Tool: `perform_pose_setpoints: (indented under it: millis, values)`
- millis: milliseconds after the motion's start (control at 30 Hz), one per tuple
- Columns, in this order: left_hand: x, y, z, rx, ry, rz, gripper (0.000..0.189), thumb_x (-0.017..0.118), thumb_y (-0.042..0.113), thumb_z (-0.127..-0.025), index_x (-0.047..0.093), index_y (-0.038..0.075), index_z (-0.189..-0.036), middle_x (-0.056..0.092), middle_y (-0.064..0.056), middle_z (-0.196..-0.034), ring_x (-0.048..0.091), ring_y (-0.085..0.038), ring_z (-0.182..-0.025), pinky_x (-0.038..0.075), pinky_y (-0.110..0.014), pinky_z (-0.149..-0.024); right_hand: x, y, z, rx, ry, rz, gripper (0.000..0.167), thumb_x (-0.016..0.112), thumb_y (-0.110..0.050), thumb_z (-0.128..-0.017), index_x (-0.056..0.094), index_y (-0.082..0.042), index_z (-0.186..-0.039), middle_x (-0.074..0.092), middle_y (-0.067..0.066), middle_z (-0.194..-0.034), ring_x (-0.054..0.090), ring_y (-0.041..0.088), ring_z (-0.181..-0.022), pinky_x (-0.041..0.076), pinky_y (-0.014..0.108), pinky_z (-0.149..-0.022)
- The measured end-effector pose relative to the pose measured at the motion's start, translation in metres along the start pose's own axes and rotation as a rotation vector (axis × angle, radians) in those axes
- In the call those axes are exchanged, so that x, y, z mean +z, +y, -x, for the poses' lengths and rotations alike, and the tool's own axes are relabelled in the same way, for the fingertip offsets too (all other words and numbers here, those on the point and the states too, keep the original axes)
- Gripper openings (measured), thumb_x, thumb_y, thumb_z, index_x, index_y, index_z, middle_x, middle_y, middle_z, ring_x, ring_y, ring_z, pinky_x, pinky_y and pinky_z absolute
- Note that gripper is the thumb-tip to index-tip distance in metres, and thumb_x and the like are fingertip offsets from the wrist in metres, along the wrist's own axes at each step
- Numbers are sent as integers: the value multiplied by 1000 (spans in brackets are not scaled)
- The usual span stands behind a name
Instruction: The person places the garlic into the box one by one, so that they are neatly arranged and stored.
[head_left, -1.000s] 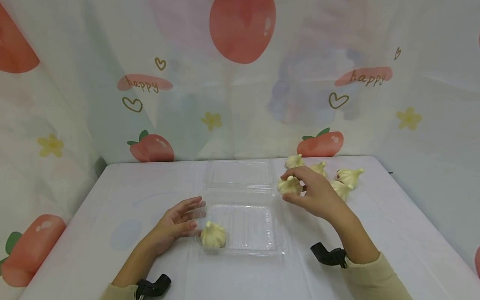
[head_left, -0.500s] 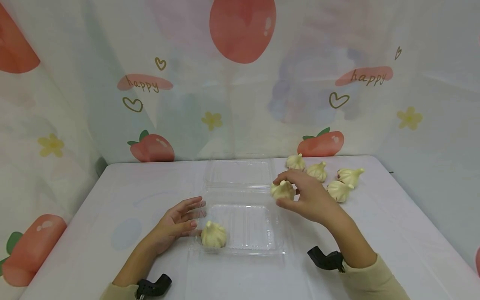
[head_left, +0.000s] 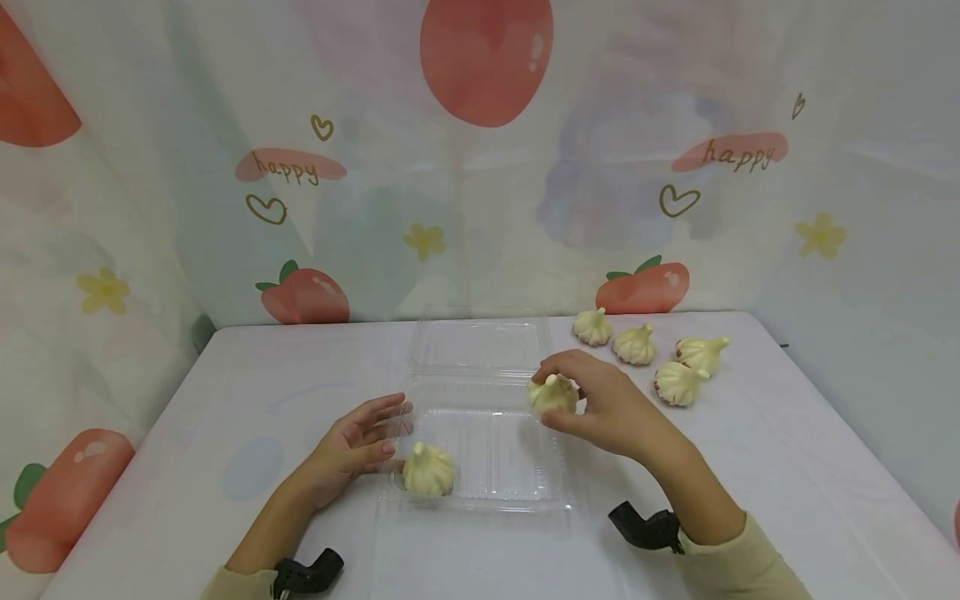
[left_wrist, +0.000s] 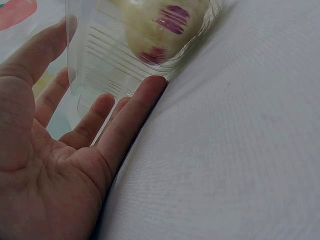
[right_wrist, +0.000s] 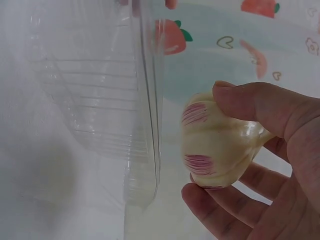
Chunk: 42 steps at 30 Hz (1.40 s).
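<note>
My right hand pinches a garlic bulb between thumb and fingers, above the right rim of a clear plastic clamshell box. Purple streaks mark the pale bulb in the right wrist view. At the box's left side, my left hand rests with its fingers loosely extended, the fingertips right at the box wall. Another garlic bulb sits inside the box in the front left corner. The box's lid lies folded back, away from me.
Several more garlic bulbs lie at the back right of the white-covered table, beyond my right hand. A printed cloth hangs behind the table and along its sides. A black camera is strapped to my right wrist.
My right hand has carried its garlic bulb leftward and toward me, from beside the other bulbs to over the box's right rim. The left hand has stayed put.
</note>
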<state>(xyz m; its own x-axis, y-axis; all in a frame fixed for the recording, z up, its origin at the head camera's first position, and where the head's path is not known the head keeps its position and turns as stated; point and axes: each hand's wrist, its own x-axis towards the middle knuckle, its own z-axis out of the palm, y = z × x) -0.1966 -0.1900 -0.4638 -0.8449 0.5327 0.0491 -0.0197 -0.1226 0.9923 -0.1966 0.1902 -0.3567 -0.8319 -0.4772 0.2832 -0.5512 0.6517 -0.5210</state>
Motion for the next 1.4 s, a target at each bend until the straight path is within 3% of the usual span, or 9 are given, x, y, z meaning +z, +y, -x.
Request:
perform_pose_setpoints:
  millis: [200, 433, 767, 1400]
  values:
    - [1, -1, 0, -2, 1, 8, 67, 59, 0, -97, 27, 4, -156, 25, -22, -160, 41, -29, -140, 55, -49, -94, 4, -4, 0, -9, -27, -3, 39, 83, -17, -80, 65, -24, -113, 63, -12, -121, 58, 10, -107, 56, 38, -82]
    - [1, 2, 0, -4, 3, 0, 66, 58, -2, -97, 27, 4, -156, 27, -21, -160, 40, -30, -140, 55, -49, -94, 11, -6, -1, -32, -41, 4, 37, 83, -17, -79, 66, -24, -111, 62, -13, -119, 58, 9, -107, 51, 28, -73]
    - [0, 0, 0, -4, 0, 0, 68, 61, 3, -97, 27, 4, -156, 27, -20, -160, 38, -34, -142, 55, -49, -94, 18, -13, -2, -63, -62, 19, 36, 82, -16, -79, 66, -24, -110, 62, -14, -118, 60, 10, -109, 53, 34, -84]
    - [0, 2, -1, 4, 0, 8, 69, 63, 5, -96, 27, 4, -155, 27, -22, -160, 40, -32, -141, 55, -48, -95, 40, -21, -2, -79, -151, 46, 34, 80, -21, -79, 64, -27, -109, 60, -16, -115, 57, 7, -102, 52, 36, -88]
